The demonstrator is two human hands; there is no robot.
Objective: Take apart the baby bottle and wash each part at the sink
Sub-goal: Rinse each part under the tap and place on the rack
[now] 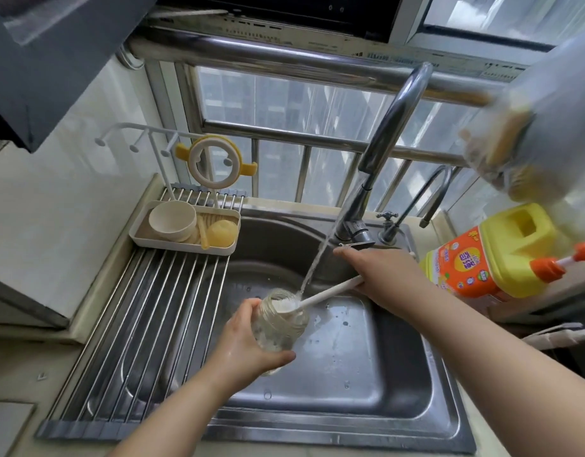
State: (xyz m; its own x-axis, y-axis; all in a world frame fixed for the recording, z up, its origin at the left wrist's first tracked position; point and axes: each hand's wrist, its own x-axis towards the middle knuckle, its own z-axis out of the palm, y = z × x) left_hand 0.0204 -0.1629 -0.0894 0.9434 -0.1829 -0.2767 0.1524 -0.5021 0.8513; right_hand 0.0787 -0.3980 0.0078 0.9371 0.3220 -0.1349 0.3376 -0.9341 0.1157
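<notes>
My left hand [248, 344] grips the clear bottle body [281, 319] over the steel sink [367, 374], its open mouth tilted up and to the right. My right hand [380, 275] holds the white handle of a bottle brush [330, 293], whose bristle head sits inside the bottle's mouth. Water streams from the tall faucet [386, 143] down onto the bottle's rim. A cream tray [182, 247] at the back left holds a cream cap [172, 221], a yellow nipple-like part [222, 233] and other small pieces.
A roll-up steel drying rack [146, 331] covers the sink's left side. A white hook stand with a yellow ring [215, 163] rises from the tray. A yellow detergent jug [489, 258] stands right of the sink, beside a small second tap [426, 199]. Window bars run behind.
</notes>
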